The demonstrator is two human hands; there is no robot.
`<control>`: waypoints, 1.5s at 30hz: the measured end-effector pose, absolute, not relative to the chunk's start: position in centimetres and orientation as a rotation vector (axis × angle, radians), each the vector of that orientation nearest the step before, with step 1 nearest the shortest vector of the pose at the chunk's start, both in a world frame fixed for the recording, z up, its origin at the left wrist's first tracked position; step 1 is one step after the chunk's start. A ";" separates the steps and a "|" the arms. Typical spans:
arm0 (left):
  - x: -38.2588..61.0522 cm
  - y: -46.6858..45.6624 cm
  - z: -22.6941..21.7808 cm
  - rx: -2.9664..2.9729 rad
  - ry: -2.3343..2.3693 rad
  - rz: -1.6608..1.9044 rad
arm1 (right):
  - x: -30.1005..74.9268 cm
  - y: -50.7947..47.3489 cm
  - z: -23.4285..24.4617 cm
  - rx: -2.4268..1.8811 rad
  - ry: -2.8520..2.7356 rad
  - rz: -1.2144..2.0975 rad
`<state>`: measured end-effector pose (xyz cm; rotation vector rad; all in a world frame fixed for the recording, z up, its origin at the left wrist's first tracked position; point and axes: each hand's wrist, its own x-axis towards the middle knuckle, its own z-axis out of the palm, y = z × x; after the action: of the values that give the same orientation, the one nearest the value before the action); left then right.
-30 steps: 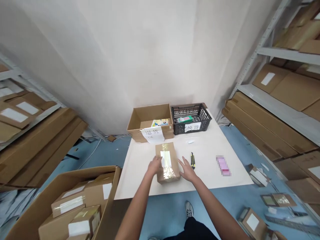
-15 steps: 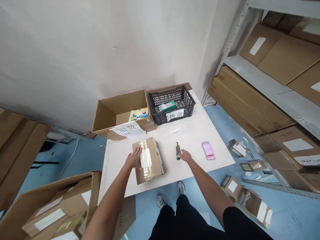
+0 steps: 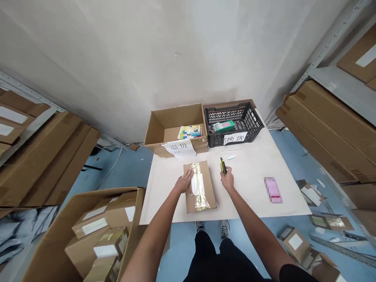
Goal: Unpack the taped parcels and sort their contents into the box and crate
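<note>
A taped cardboard box (image 3: 207,188) with a white label lies on the pale tabletop (image 3: 246,196). On its left side and top rests my left hand (image 3: 185,182), fingers spread out over the tape and label. To the right of the box, my right hand (image 3: 227,179) is closed around a black and yellow utility knife (image 3: 223,165). The knife points away from me, toward the back of the table. Whether its blade is out is too small to tell.
Behind stand an open carton (image 3: 160,149) holding colourful booklets (image 3: 190,132) and a black plastic crate (image 3: 214,141) with a green box (image 3: 225,126). A pink blurred item (image 3: 273,190) lies at right. A large carton of parcels (image 3: 141,203) stands left; shelving (image 3: 337,82) flanks the table.
My right hand has taken hold of the utility knife, which lay on the table before. My left hand stays on the box. The view has swung to the left.
</note>
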<state>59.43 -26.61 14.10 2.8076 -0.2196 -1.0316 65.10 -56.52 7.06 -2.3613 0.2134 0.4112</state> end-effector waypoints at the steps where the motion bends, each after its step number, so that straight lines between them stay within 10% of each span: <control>1: 59.4 -26.6 14.0 2.802 -0.222 -1.022 | 64.7 -54.9 8.4 -2.335 0.104 0.339; 10: 59.5 -26.6 12.9 2.783 -0.268 -0.973 | 61.6 -42.8 12.5 -2.484 -0.212 0.450; 45: 56.2 -27.4 11.4 2.638 -0.248 -0.568 | 61.5 -46.4 17.0 -2.779 -0.460 0.861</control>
<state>56.23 -27.45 11.45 2.6376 -0.2478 -0.5677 61.50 -46.44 17.05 -2.7786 -0.4605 0.8613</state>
